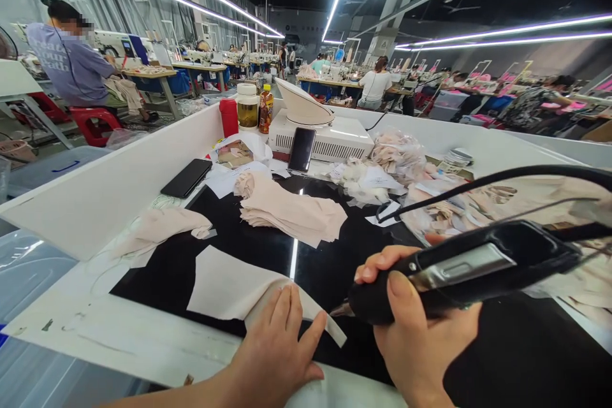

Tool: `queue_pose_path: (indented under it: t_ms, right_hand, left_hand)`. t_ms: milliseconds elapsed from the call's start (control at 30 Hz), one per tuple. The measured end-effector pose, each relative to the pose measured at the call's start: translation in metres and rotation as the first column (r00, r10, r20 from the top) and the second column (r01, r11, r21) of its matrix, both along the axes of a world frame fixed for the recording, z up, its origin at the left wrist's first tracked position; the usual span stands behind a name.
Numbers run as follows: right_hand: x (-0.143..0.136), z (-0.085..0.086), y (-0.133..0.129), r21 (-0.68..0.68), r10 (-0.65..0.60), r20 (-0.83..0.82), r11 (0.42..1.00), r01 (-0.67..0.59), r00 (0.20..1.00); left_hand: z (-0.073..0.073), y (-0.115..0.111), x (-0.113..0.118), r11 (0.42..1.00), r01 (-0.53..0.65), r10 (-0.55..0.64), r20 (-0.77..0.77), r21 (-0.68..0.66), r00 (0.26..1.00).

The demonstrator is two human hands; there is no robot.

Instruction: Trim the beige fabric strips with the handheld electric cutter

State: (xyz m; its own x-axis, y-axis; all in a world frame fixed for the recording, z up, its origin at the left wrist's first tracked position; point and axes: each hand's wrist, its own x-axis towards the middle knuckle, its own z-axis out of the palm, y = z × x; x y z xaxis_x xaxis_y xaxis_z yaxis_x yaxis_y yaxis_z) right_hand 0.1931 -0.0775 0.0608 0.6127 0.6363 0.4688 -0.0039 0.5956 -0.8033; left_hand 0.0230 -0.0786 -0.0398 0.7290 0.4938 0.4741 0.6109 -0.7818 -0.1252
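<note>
My left hand [282, 338] lies on a pale beige fabric piece [229, 287], fingers stretched out and pressing it against the black work surface [167, 290]. A narrow strip of the cloth runs out past my fingertips to the right. My right hand [421, 331] is closed around a black corded hand tool [459, 268] that looks like a glue gun, with a silver lever on its side and a pointed metal nozzle. Its tip is just right of my left index finger, close to the fabric's edge; whether they touch I cannot tell. Beyond lies a stack of beige fabric pieces [291, 210].
Another beige piece [162, 229] rests at left, near a black phone [186, 178]. A second phone [301, 149] leans on a white machine [320, 134]. Bagged fabric [396, 153] fills the right side. A thick black cable [502, 175] arches over it. White walls [143, 159] border the table.
</note>
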Motion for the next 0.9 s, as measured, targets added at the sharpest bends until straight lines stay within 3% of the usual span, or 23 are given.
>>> queue_pose_path:
  t_ms: [167, 900]
  right_hand:
    - [-0.003, -0.003, 0.014, -0.021, 0.051, -0.015, 0.998, -0.051, 0.999]
    - [-0.011, -0.006, 0.027, -0.004, 0.125, -0.025, 0.992, -0.125, 0.992]
  left_hand:
    - [0.001, 0.001, 0.0, 1.0, 0.005, -0.005, -0.016, 0.019, 1.0]
    - [-0.003, 0.0, 0.002, 1.0, 0.018, -0.018, 0.0, 0.021, 1.0]
